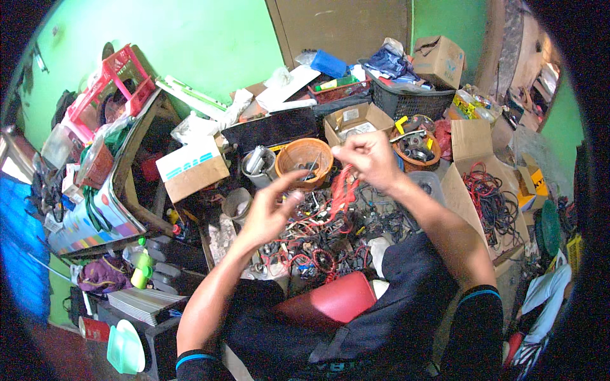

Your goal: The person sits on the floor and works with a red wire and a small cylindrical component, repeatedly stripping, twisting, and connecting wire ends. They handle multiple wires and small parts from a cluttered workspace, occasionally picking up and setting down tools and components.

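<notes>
My right hand (362, 159) is raised at centre right, its fingers closed on red wires (343, 190) that hang down toward a dense tangle of cables and small parts (311, 251). My left hand (273, 209) is a little lower to the left, thumb and fingers apart with nothing visible between them. Just behind both hands stands an orange bucket (289, 152) with a long thin item inside. A grey container (251, 174) holding pale items is to its left. A red padded object (330, 295) lies below the tangle, near my body.
Cardboard boxes (190, 174) stand around, one (470, 143) on the right holding coiled red and black cables (489, 206). A black crate (406, 101), a basket of parts (422, 149), a shelf (95, 225) with a pink rack (111, 82), and a green container (127, 349) crowd the surroundings.
</notes>
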{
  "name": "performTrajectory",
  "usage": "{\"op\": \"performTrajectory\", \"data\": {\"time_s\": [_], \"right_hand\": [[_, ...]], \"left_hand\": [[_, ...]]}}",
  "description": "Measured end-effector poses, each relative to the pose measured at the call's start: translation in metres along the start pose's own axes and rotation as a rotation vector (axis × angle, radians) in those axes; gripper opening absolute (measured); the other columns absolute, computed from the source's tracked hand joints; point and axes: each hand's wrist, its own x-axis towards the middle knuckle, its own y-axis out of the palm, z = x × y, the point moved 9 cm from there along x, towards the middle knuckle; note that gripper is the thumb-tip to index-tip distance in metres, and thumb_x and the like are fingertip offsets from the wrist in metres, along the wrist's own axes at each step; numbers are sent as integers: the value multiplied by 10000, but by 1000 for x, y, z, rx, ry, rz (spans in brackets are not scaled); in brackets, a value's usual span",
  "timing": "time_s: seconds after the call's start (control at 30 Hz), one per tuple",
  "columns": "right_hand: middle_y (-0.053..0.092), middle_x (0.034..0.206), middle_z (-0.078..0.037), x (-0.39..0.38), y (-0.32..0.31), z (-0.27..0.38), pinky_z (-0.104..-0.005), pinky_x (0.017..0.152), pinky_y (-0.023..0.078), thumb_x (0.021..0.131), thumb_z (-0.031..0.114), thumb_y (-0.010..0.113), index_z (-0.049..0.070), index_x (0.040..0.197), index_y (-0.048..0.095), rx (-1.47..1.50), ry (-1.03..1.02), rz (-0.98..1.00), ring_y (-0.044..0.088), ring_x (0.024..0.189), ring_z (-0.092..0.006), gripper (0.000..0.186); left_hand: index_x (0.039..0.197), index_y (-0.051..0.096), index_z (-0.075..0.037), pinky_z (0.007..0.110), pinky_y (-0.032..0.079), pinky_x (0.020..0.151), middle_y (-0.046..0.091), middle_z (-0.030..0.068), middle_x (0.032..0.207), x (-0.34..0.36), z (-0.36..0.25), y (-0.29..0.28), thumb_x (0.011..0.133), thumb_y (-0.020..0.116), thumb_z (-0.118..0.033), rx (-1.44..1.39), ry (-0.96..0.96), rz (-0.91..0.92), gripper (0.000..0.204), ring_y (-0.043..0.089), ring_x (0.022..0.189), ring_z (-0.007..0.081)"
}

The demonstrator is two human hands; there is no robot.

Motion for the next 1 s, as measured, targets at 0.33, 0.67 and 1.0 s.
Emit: {"op": "performTrajectory", "data": {"time_s": [0.33, 0.67, 1.0], "right_hand": [[502, 493, 46, -8, 11, 6, -223, 412, 255, 811, 171, 641, 46, 550, 571, 58, 30, 37, 371, 474, 1, 298], [520, 496, -16, -28, -219, -82, -303, 466, 354, 801, 252, 654, 17, 632, 642, -647, 113, -577, 431, 474, -80, 289], [390, 507, 66, -47, -170, -94, -217, 349, 212, 838, 250, 635, 87, 625, 557, -295, 383, -327, 328, 385, -33, 279]], "left_hand": [[1164, 549, -7, 315, 486, 817, 628, 102, 1042, 17, 14, 49, 882, 514, -27, 70, 41, 205, 285, 610, 903, 160], [791, 616, 39, 246, 408, 404, 588, 67, 602, -109, 146, -274, 891, 553, -197, 205, -261, -1051, 263, 525, 470, 103], [974, 655, 19, 327, 481, 591, 651, 107, 690, -44, 80, -113, 821, 634, -226, 731, -296, -62, 289, 596, 579, 157]]}}
